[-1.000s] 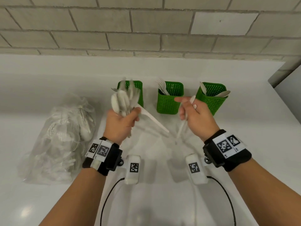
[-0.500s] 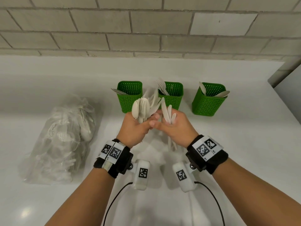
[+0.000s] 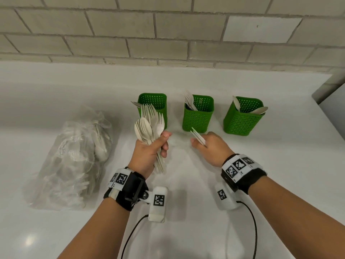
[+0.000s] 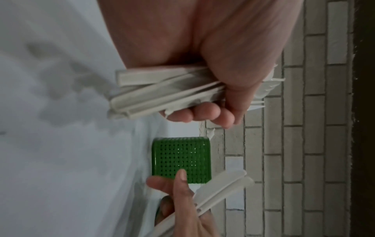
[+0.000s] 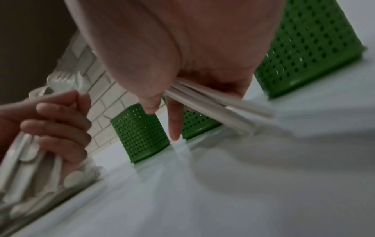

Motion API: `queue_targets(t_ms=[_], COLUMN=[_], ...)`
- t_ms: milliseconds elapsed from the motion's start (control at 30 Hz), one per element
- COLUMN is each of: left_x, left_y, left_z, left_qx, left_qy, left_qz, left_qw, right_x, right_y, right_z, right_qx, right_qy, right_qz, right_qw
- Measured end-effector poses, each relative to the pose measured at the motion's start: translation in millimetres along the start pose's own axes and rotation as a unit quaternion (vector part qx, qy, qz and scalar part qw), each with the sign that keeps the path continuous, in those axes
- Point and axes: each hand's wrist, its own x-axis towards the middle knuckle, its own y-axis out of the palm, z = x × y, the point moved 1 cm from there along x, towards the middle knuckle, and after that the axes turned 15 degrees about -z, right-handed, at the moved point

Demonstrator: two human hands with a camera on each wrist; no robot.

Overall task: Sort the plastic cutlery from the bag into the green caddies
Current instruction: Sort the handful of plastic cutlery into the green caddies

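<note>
1. Two utensil handles are pinched in the right hand, slanting up-left toward the middle caddy just ahead; their heads are hidden.
2. Left hand grips an upright bundle of forks and spoons before the left caddy; the bag lies further left.

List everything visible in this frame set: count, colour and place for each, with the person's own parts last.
green caddies: three, green perforated, in a row on the counter near the wall; white cutlery shows in each.
plastic bag: one, clear, holding white cutlery, lying on the counter at left.
cutlery bundle: one mixed bunch of forks and spoons, white, upright in the left hand.
cutlery handles: a few, white, pinched in the right hand; exact count unclear.
counter: one, white.
brick wall: one, pale grey, behind the counter.
wrist cameras: two, white, with black cables.
left hand: grips the bundle.
right hand: pinches the handles.
</note>
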Motion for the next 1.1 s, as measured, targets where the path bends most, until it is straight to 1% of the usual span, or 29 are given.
queue_targets(t_ms=[67, 133, 167, 233, 300, 400, 500, 567, 600, 633, 700, 733, 767, 833, 867, 933, 967, 1033, 1100], left_x=[0.5, 0.2, 0.5, 0.6, 0.0, -2.7, -6.9, -8.1, -7.7, -6.9, -4.4, -2.6, -0.7, 1.2, 1.9, 2.7, 2.9, 1.8, -1.0], left_y=[-4.5, -9.3, -12.4, -17.8, -23.4, -32.0, -38.6, -40.6, -41.2, -41.1, -41.1, -40.9, -40.8, -39.1, -37.9, -34.0, -31.2, -23.9, -15.9], left_z=[-1.4, -4.5, -5.1, -6.7, -8.2, -9.9, -13.5, -18.2, -20.5, -23.0, -27.1, -28.7, -29.5, -30.5, -30.7, -30.2, -30.3, -30.5, -29.9], left_qx=[-0.015, -0.029, -0.035, -0.055, -0.077, -0.090, -0.075, -0.075, -0.079, -0.082, -0.086, -0.086, -0.087, -0.090, -0.091, -0.091, -0.088, -0.076, -0.060], left_qy=[-0.011, -0.019, -0.025, -0.037, -0.055, -0.084, -0.120, -0.135, -0.136, -0.136, -0.133, -0.131, -0.131, -0.129, -0.129, -0.129, -0.130, -0.128, -0.120], left_qz=[-0.015, -0.024, -0.027, -0.031, -0.032, -0.023, 0.009, 0.035, 0.045, 0.053, 0.059, 0.060, 0.061, 0.064, 0.066, 0.074, 0.079, 0.095, 0.117], left_qw=[1.000, 0.999, 0.999, 0.997, 0.995, 0.992, 0.990, 0.987, 0.986, 0.986, 0.986, 0.986, 0.986, 0.985, 0.985, 0.985, 0.984, 0.984, 0.984], right_x=[-0.1, 0.0, 1.2, 4.2, 15.2, 42.4, 74.3, 95.4, 104.9, 111.7, 120.7, 123.2, 123.5, 118.1, 111.3, 90.4, 76.6, 49.7, 30.7], right_y=[-6.9, -15.9, -18.1, -20.9, -20.6, -26.1, -30.6, -26.3, -21.0, -14.8, 0.4, 6.2, 9.3, 6.7, 1.8, -10.0, -14.6, -18.4, -15.0], right_z=[6.8, 24.4, 33.5, 54.6, 73.9, 110.2, 142.4, 153.2, 155.1, 156.0, 151.2, 146.2, 141.7, 135.0, 133.4, 131.4, 131.8, 130.8, 125.7], right_qx=[0.014, 0.054, 0.061, 0.053, 0.087, 0.187, 0.239, 0.262, 0.254, 0.217, 0.120, 0.099, 0.102, 0.123, 0.120, 0.117, 0.117, 0.107, 0.109], right_qy=[-0.022, -0.046, -0.054, -0.072, -0.078, -0.061, -0.079, -0.069, -0.060, -0.056, -0.039, -0.020, -0.001, 0.018, 0.007, -0.037, -0.052, -0.071, -0.104], right_qz=[-0.004, -0.014, -0.007, 0.026, 0.033, -0.011, -0.096, -0.134, -0.133, -0.110, -0.038, -0.015, -0.008, -0.031, -0.057, -0.098, -0.091, -0.024, 0.038], right_qw=[1.000, 0.997, 0.997, 0.996, 0.993, 0.980, 0.963, 0.953, 0.956, 0.968, 0.991, 0.995, 0.995, 0.992, 0.991, 0.988, 0.988, 0.991, 0.988])
